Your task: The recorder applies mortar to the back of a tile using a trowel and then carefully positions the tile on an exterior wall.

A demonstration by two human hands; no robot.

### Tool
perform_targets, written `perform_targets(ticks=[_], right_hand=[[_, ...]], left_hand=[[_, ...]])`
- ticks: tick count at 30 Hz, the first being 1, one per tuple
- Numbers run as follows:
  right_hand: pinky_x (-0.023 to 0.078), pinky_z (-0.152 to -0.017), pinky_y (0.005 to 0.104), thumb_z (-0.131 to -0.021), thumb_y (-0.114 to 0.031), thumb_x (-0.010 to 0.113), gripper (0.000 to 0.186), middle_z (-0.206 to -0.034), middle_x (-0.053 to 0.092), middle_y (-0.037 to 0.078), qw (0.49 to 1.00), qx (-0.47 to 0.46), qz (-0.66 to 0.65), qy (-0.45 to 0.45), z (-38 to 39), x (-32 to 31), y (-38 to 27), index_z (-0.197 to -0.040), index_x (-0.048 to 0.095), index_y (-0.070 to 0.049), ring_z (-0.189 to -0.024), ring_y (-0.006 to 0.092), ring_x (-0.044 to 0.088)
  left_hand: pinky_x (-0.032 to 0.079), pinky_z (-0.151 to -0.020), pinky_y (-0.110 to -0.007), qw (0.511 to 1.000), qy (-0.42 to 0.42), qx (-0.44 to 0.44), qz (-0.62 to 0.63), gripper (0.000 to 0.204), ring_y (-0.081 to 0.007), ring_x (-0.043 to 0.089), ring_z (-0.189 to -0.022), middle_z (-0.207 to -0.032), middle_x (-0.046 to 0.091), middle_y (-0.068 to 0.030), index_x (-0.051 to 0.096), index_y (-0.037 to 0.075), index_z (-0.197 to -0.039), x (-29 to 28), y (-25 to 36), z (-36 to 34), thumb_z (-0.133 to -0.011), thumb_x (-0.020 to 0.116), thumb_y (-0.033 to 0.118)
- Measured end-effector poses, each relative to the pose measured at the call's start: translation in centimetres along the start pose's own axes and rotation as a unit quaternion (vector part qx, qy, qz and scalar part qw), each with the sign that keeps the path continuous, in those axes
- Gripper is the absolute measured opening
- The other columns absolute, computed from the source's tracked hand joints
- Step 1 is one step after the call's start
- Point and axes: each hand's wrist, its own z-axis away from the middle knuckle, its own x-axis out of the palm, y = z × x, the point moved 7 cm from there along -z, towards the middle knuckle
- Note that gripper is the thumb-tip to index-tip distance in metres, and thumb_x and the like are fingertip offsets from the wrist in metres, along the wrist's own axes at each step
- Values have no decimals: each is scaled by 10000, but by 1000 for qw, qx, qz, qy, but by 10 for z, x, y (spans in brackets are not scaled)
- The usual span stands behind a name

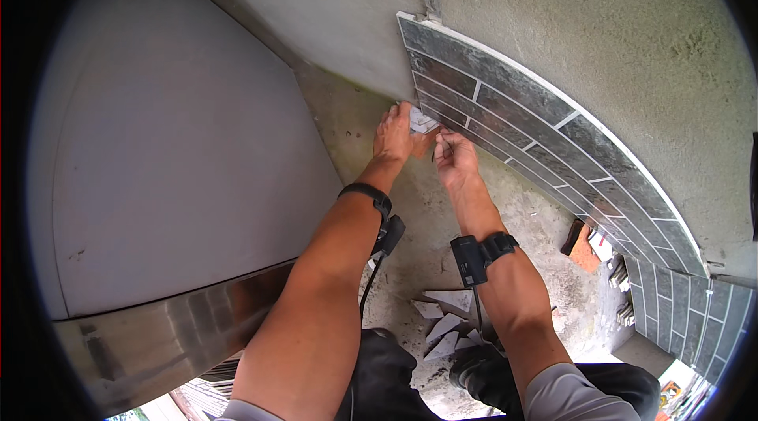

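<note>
Both my arms reach forward to the lower left corner of a dark grey, brick-patterned tile panel (pixel 505 109) set against the wall. My left hand (pixel 392 134) is closed against the side of some small white tile pieces (pixel 423 121) by that corner, its fingertips partly hidden. A reddish-brown brick piece (pixel 423 144) sits just below them, between my hands. My right hand (pixel 456 159) is in a pinch close to the panel's bottom edge. Something thin and dark shows at its fingers, too small to name.
A large grey panel (pixel 181 144) with a shiny metal strip (pixel 189 318) along its bottom stands at left. Broken tile pieces (pixel 446 334) lie on the concrete floor between my legs. At right are an orange brick (pixel 585 251) under the panel and another tiled section (pixel 683 306).
</note>
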Motion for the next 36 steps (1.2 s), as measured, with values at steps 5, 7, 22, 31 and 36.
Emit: perform_targets(ticks=[5,7,22,31,36], right_hand=[[489,-551,197,-805,-10,612,135,-798,651,3,999,-32,7,11,2,-2,-3,-930,630,-55,-647,88,626],[488,-547,198,-804,-12,614,130,-807,655,4,999,-44,17,17,4,-3,-4,-924,631,-57,-648,90,627],[444,-445,207,-880,-125,644,64,-779,642,6,992,-79,82,47,-16,-3,10,-858,590,-98,-575,93,589],[370,-398,189,-884,-119,633,58,-738,610,3,987,-135,11,85,-30,-11,14,-841,615,-84,-516,77,518],[375,-408,200,-882,-155,650,152,-751,617,10,989,-133,44,36,-15,-36,7,-752,599,-95,-507,84,518]], left_hand=[[466,-888,-442,1000,-4,7,-8,560,-371,545,-1079,-1126,574,-170,503,96,-1171,-2,6,3,-697,793,172],[465,-887,-444,1000,-11,13,-10,542,-371,545,-1076,-1114,576,-168,511,109,-1168,-2,7,4,-705,786,175],[472,-864,-437,999,2,33,-24,459,-353,553,-1048,-1061,578,-142,545,123,-1120,-2,5,4,-719,765,164],[476,-857,-429,999,4,31,-31,466,-346,559,-1052,-1071,583,-139,546,122,-1121,1,9,2,-718,773,177],[477,-851,-433,999,0,35,-16,476,-349,567,-1038,-1068,581,-141,548,115,-1122,-2,11,4,-712,780,183]])
